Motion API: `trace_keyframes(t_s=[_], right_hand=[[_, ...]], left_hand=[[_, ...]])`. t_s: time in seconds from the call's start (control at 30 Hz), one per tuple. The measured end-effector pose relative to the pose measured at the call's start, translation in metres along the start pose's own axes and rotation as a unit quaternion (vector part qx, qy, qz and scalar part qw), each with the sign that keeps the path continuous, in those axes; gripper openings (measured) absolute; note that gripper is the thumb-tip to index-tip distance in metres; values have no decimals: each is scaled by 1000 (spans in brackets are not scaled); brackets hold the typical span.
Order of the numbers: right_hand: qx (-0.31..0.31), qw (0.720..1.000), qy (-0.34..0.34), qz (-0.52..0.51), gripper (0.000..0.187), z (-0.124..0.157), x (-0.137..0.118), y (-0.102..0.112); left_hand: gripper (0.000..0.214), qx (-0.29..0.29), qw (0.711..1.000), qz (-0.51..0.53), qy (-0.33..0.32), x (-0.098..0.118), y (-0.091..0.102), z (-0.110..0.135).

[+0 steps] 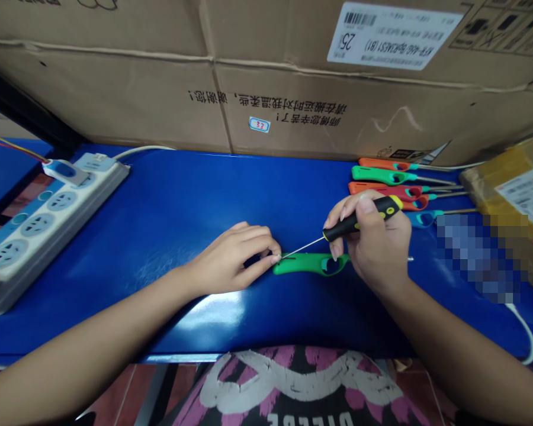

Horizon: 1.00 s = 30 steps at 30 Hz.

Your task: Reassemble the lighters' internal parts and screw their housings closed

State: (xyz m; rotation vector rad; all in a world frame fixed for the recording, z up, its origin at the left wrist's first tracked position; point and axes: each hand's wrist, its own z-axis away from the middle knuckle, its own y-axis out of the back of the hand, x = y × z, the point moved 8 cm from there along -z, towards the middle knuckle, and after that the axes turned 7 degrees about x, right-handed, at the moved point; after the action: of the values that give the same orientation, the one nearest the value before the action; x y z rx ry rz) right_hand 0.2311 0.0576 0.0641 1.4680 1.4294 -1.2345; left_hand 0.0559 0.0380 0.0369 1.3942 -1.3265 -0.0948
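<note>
A green long-nosed gas lighter (299,264) lies flat on the blue table, its metal nozzle partly hidden behind my right hand. My right hand (373,242) is closed around the black and yellow handle of a screwdriver (359,219). The thin shaft slants down to the left, and its tip reaches the lighter's left end. There the thumb and forefinger of my left hand (240,260) are pinched together beside the tip. Whatever sits between those fingertips is too small to make out.
Several orange, green and blue lighters (384,174) lie in a row at the back right. A white power strip (53,219) runs along the left side. A large cardboard box (160,100) stands behind, a taped parcel (510,195) at right. A white cable (526,331) curves nearby.
</note>
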Motion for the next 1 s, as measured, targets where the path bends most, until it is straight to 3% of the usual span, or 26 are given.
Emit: trace_keyframes(t_s=[0.47, 1.0], right_hand=[[7, 998, 29, -52, 25, 0, -3, 3], [5, 999, 28, -34, 28, 0, -2, 2]], left_hand=[[13, 4, 1000, 3, -6, 0, 1, 0], [12, -6, 1000, -4, -14, 1, -1, 2]])
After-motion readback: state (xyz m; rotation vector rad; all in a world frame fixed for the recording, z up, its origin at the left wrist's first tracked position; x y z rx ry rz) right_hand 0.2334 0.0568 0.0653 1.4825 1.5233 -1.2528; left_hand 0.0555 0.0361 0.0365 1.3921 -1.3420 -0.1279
